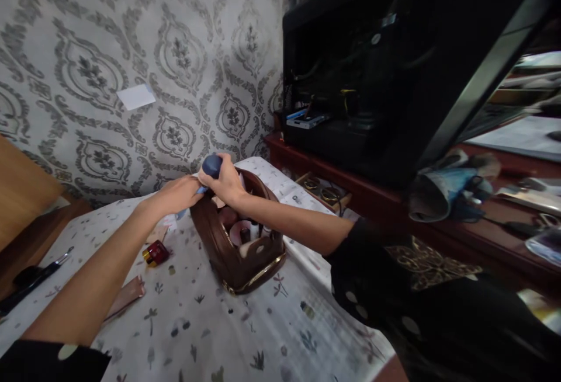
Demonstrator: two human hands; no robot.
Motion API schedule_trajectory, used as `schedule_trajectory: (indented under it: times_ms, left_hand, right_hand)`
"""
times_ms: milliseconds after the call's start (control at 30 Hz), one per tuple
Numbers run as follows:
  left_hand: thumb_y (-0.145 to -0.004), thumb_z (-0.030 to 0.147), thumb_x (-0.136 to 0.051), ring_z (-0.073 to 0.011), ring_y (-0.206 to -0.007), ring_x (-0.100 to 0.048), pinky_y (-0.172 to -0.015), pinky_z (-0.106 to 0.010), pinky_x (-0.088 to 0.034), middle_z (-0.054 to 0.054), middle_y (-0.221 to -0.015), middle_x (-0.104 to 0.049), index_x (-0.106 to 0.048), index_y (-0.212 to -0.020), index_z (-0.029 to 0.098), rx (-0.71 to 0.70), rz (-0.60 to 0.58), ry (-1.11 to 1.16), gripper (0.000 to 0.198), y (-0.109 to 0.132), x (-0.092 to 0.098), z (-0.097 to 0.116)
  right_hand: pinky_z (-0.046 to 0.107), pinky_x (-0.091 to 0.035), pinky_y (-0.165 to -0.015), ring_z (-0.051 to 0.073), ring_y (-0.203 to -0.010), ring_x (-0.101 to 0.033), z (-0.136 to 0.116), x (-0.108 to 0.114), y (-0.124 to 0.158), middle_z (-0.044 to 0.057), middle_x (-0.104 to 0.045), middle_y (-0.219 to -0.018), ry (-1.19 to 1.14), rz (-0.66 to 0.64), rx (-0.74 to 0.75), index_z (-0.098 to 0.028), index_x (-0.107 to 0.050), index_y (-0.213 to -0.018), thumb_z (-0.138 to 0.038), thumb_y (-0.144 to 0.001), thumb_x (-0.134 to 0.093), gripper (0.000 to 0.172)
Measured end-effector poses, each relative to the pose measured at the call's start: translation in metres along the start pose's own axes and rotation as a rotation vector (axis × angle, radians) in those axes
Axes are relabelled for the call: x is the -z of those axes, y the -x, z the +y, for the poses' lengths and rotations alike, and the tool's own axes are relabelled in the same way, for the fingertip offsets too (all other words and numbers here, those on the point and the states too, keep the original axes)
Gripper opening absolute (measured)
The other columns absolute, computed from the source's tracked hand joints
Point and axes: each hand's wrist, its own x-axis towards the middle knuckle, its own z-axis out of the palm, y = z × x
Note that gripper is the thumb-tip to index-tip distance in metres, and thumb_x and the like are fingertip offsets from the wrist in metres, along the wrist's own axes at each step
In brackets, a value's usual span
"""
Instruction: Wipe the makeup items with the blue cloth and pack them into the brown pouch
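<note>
A brown zip-up bag (210,239) stands open on the patterned white cloth, with several cosmetic items inside, among them a pink round item (240,233). Over its far edge, my right hand (228,180) is closed around a container with a dark blue rounded end (212,165). My left hand (182,193) is beside it at the bag's far left corner, fingers bent and pressed together. A bit of light blue (202,189) shows at the left fingertips; what they grip is mostly hidden.
Left of the bag lie a small red bottle with a gold cap (155,253) and a pink flat packet (127,297). A black pen-like tool (39,280) is at the far left. To the right stand a large black television (372,78) and a small open drawer (324,192).
</note>
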Motion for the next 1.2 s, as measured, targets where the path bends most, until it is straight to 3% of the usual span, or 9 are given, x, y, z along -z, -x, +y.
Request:
schedule_trajectory:
  times_ms: [200, 433, 633, 800, 900, 1067, 1200]
  left_hand:
    - [-0.088, 0.023, -0.043, -0.0306, -0.128, -0.057, -0.107, -0.042, -0.044, -0.010, -0.138, -0.062, -0.061, -0.128, 0.021, -0.053, -0.001, 0.060, 0.045, 0.000, -0.002, -0.004]
    - [-0.089, 0.030, -0.038, -0.0284, -0.126, -0.058, -0.110, -0.040, -0.042, -0.011, -0.135, -0.064, -0.065, -0.121, 0.018, -0.070, -0.018, 0.045, 0.043, 0.000, -0.001, -0.008]
    - [-0.088, 0.028, -0.037, -0.0268, -0.120, -0.061, -0.108, -0.039, -0.042, -0.012, -0.124, -0.068, -0.066, -0.107, 0.018, -0.068, 0.032, 0.063, 0.036, 0.000, -0.008, -0.014]
    - [-0.088, 0.025, -0.035, -0.0280, -0.113, -0.061, -0.102, -0.041, -0.046, -0.012, -0.113, -0.070, -0.063, -0.099, 0.019, -0.121, 0.056, 0.044, 0.030, 0.000, -0.011, -0.016]
    - [-0.088, 0.024, -0.037, -0.0280, -0.111, -0.061, -0.099, -0.041, -0.048, -0.011, -0.109, -0.069, -0.062, -0.095, 0.020, -0.129, 0.052, 0.041, 0.027, 0.001, -0.013, -0.017]
    - [-0.089, 0.026, -0.038, -0.0268, -0.118, -0.058, -0.105, -0.042, -0.044, -0.009, -0.119, -0.067, -0.063, -0.108, 0.021, -0.145, 0.066, 0.108, 0.032, 0.000, -0.019, -0.023]
    - [-0.087, 0.025, -0.043, -0.0245, -0.116, -0.059, -0.107, -0.040, -0.043, -0.007, -0.115, -0.069, -0.065, -0.100, 0.023, -0.137, 0.082, 0.139, 0.026, -0.001, -0.022, -0.025]
  right_hand:
    - [0.044, -0.049, -0.097, 0.023, -0.101, -0.058, -0.006, 0.014, -0.004, 0.008, -0.047, -0.114, 0.116, -0.099, -0.055, -0.021, -0.044, -0.118, -0.033, -0.072, -0.073, 0.056]
    - [0.041, -0.050, -0.094, 0.021, -0.094, -0.058, -0.007, 0.021, 0.000, 0.008, -0.046, -0.111, 0.332, -0.187, 0.061, -0.017, -0.045, -0.116, -0.030, -0.080, -0.069, 0.045]
    - [0.041, -0.048, -0.098, 0.025, -0.106, -0.056, 0.000, 0.018, 0.005, 0.009, -0.054, -0.114, 0.642, -0.385, 0.333, -0.018, -0.051, -0.112, -0.011, -0.076, -0.070, 0.042]
    - [0.042, -0.043, -0.102, 0.029, -0.120, -0.051, -0.010, 0.014, 0.013, 0.017, -0.061, -0.126, 0.957, -0.520, 0.342, -0.010, -0.052, -0.122, -0.010, -0.080, -0.068, 0.045]
    - [0.046, -0.040, -0.102, 0.032, -0.123, -0.051, -0.011, 0.007, 0.015, 0.017, -0.066, -0.123, 1.096, -0.521, 0.318, -0.010, -0.054, -0.124, -0.013, -0.086, -0.063, 0.039]
    - [0.049, -0.039, -0.101, 0.030, -0.119, -0.054, 0.004, -0.012, 0.008, 0.017, -0.069, -0.120, 1.211, -0.505, 0.342, -0.012, -0.059, -0.122, -0.013, -0.097, -0.044, 0.029]
    - [0.046, -0.041, -0.100, 0.030, -0.120, -0.054, 0.013, -0.017, -0.002, 0.019, -0.064, -0.127, 1.233, -0.446, 0.362, -0.009, -0.061, -0.118, -0.010, -0.098, -0.039, 0.030]
